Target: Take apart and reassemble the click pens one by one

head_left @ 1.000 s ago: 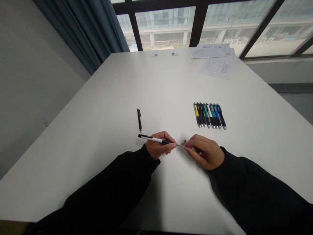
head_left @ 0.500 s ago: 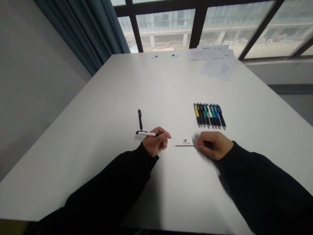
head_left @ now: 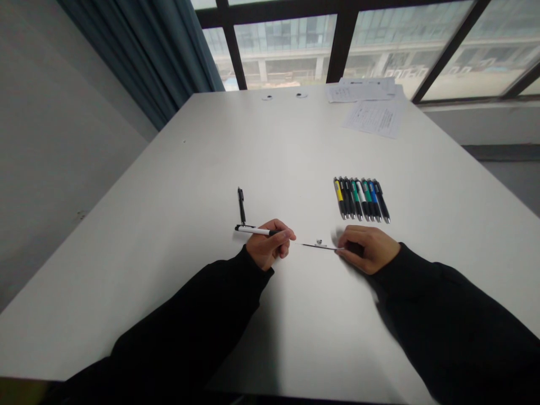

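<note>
My left hand (head_left: pixel 270 243) is closed round a white pen barrel with a black clip (head_left: pixel 254 230), held level and pointing left. My right hand (head_left: pixel 368 247) pinches the end of a thin dark refill (head_left: pixel 319 246), which reaches left toward the barrel's open end with a small gap between them. A tiny metal part (head_left: pixel 319 242) lies on the white table (head_left: pixel 261 152) just behind the refill. A black pen (head_left: pixel 241 206) lies just beyond the left hand.
A row of several pens, yellow, black, green, white and blue (head_left: pixel 361 199), lies to the right beyond my right hand. Printed sheets (head_left: pixel 371 109) rest at the far right corner. Windows and a blue curtain (head_left: pixel 152 50) stand behind the table.
The refill has come out of the barrel: my right hand drew it to the right, then tilted its tip back toward the barrel. My left hand moved slightly left and back.
</note>
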Demonstrator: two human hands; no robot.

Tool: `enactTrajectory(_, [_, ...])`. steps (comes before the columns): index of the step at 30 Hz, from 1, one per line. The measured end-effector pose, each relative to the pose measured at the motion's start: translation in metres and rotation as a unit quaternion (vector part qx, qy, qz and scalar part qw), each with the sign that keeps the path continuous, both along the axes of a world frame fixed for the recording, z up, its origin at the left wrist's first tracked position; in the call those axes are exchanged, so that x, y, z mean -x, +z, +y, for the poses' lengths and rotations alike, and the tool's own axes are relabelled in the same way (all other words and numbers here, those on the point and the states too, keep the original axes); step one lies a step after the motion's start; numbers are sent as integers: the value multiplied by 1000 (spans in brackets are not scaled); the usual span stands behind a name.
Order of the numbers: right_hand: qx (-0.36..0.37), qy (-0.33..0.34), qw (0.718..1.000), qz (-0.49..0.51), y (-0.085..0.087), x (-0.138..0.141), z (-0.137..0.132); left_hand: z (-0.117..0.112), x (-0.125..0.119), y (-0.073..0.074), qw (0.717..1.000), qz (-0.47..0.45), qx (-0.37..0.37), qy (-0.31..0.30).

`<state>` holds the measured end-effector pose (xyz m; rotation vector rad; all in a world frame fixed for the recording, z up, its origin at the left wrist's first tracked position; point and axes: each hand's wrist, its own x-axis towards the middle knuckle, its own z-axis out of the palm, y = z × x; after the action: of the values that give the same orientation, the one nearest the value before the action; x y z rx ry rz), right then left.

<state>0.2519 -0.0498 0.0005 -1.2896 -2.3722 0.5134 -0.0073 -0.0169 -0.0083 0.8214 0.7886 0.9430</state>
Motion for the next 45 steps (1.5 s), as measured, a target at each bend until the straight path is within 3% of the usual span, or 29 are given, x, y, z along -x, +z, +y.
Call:
enactTrajectory(13, [-20, 3, 1000, 23, 2, 0, 1, -2, 1, 1, 1000, 3, 2, -9])
enactTrajectory(18, [-52, 0, 990, 130, 15, 22, -13, -10, -3, -6, 1000, 16, 13, -19])
enactTrajectory(21, [-58, 36, 980, 187, 20, 42, -24, -19, -9, -8, 998, 23, 20, -51])
enactTrajectory(25, [-70, 30, 975, 209, 20, 54, -30, -26, -15, -4, 996, 37, -33, -79])
enactTrajectory(29, [-81, 8, 976, 204, 20, 54, -28, -25, -16, -4, 990, 71, -85, -93])
enactTrajectory(36, [-64, 1, 972, 226, 19, 57, -23, -21, -13, -13, 989, 78, -89, -88])
enactTrajectory(42, [-43, -34, 966, 255, 19, 44, -18, -9, 1, -2, 997, -21, 7, -69])
enactTrajectory(45, [-34, -41, 968, 245, 17, 29, -17, -2, 12, -1, 992, 83, -85, -51])
